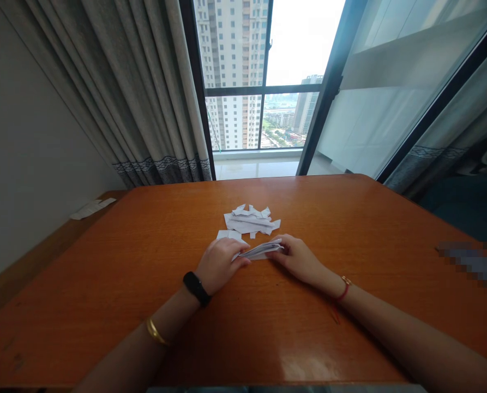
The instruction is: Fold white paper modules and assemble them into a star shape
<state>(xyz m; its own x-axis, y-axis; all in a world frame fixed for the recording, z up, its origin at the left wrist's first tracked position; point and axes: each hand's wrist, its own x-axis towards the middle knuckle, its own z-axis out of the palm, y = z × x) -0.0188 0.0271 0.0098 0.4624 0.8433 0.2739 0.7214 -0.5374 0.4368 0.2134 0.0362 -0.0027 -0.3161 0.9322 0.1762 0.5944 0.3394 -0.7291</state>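
Between my two hands is a folded wad of white paper (262, 250), held just above the wooden table (284, 322). My left hand (222, 263) grips its left end, thumb toward me and fingers over the far side. On the right end, my right hand (297, 257) pinches it between thumb and fingers. Just beyond lies a loose pile of torn and folded white paper pieces (251, 219). A smaller white paper piece (229, 234) rests behind my left hand, partly hidden by it.
A pale paper strip (92, 208) lies on a ledge along the left wall. Toward the right edge of the table is a blurred-out patch (474, 265). A grey curtain (157, 109) and a window stand past the far table edge.
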